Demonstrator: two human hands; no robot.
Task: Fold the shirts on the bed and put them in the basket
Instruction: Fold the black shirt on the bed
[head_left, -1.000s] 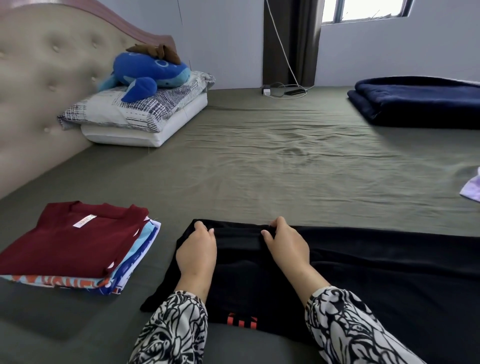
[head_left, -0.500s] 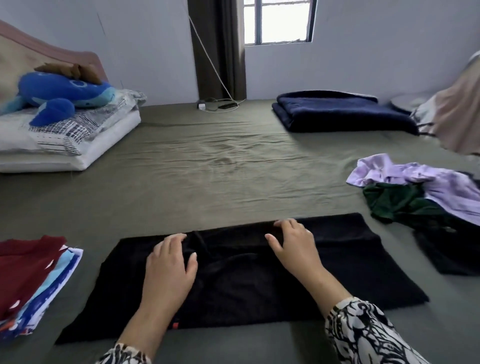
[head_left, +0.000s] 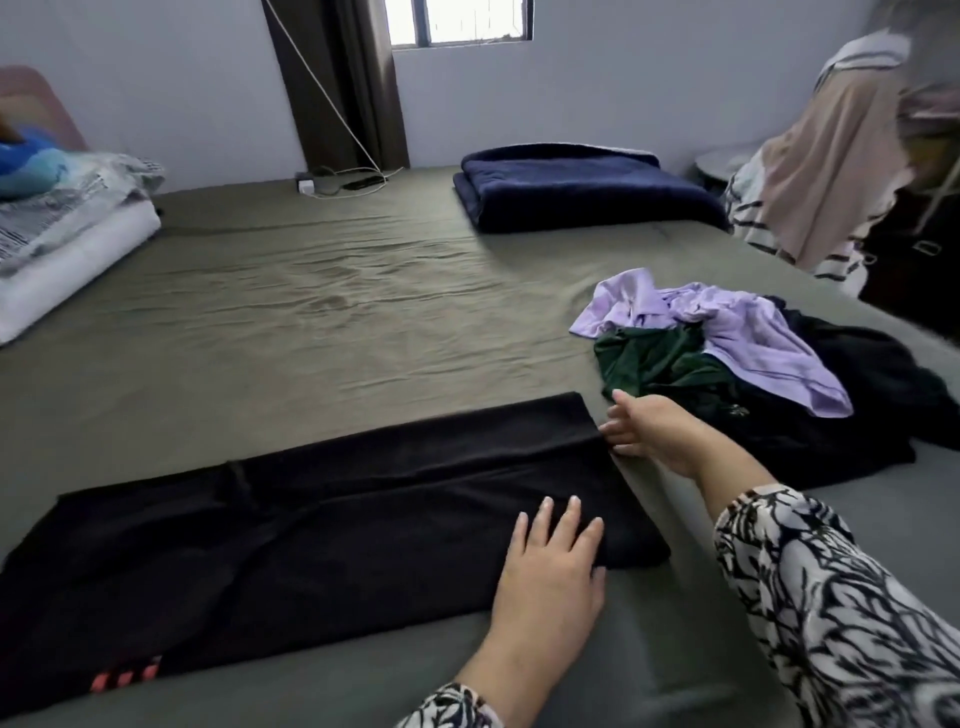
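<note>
- Black fabric fills the near part of the bed (head_left: 322, 312): the black shirt (head_left: 291, 530) lies folded into a long band, its red-marked end at the left and its other end at the right.
- Flat on the band's near right corner rests the left hand (head_left: 550, 566), fingers straight, pressing rather than gripping.
- At the far right corner the right hand (head_left: 660, 434) touches the edge with curled fingers; whether it has pinched the cloth I cannot tell.
- To fold well, I judge both hands should take the two right corners together, lift evenly, and carry that end leftward over the band so the edges line up, then smooth out air.
- Further right, the unfolded pile (head_left: 727, 364) of lilac, green and dark shirts waits just beside the right hand.
- No basket is in view.
</note>
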